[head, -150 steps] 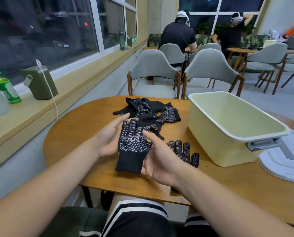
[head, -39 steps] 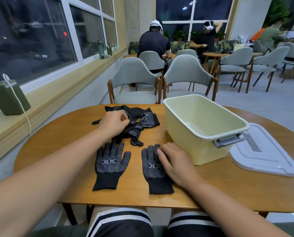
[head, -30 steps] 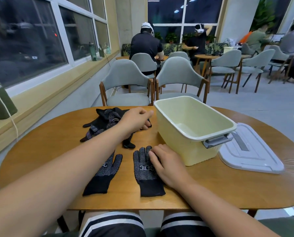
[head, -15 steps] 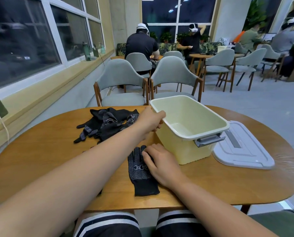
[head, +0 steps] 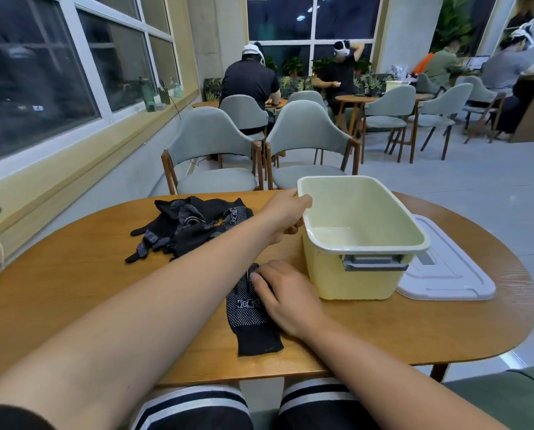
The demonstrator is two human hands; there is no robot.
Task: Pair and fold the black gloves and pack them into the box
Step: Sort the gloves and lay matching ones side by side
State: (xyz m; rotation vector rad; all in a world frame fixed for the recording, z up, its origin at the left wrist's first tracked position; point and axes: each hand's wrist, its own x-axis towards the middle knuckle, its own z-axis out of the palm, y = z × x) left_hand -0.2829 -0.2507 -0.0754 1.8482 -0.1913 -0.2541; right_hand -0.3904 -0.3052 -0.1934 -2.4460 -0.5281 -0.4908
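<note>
Black glove (head: 249, 316): flat at 7 o'clock of the box (head: 362, 283), beneath right hand (head: 286, 297).
Right hand: fingers nearly straight, pressing glove.
Left hand (head: 286, 212): grips box rim, 10 o'clock corner.
Glove pile (head: 189, 226): 9 o'clock of it.

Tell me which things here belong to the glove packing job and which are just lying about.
Job: flat glove, glove pile, box, lid.
Lying about: chairs, bottles on the windowsill.
</note>
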